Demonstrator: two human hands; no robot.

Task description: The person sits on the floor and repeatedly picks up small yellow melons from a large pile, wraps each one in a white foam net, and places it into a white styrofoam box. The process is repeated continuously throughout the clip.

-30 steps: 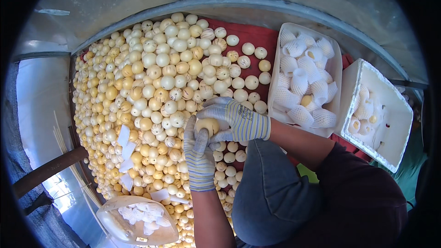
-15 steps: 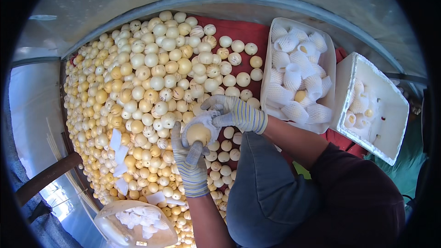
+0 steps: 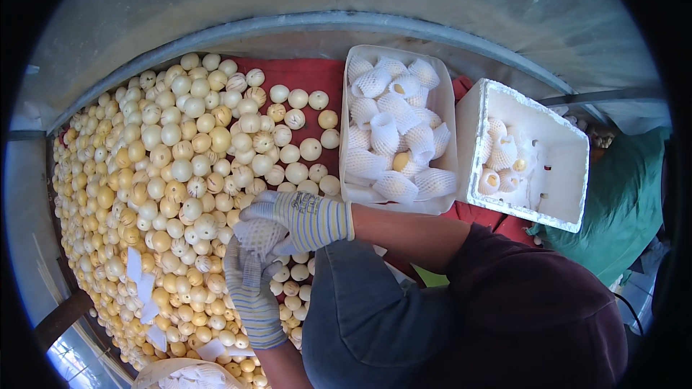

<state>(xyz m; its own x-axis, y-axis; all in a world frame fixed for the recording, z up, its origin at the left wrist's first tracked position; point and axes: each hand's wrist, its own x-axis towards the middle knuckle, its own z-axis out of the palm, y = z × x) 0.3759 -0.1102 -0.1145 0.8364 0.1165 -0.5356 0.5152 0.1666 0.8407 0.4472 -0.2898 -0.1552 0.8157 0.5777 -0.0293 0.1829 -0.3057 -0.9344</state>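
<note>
A pale pepino melon in a white foam net sleeve [image 3: 257, 236] is between my two gloved hands. My right hand [image 3: 306, 217], in a striped knit glove, closes over the sleeve from the upper right. From below, my left hand [image 3: 252, 295] wraps round the same fruit with its fingers curled. The net covers most of the fruit, and the fingers hide part of it. Beneath and beyond both hands spreads a big heap of loose pepino melons [image 3: 173, 169], cream to yellow, some with purple streaks.
A white plastic crate [image 3: 451, 112] of sleeved melons stands right of the heap on red cloth [image 3: 317, 73]. Beside it, a white foam box [image 3: 566, 184] holds several more. Green cloth [image 3: 631, 194] lies far right. A translucent tub [image 3: 148, 374] with net sleeves sits lower left, near white slips [image 3: 134, 265].
The foam net has been drawn over the melon, whose bare yellow face showed before. My right hand now lies across it. The whole view has shifted, moving the scene left and down.
</note>
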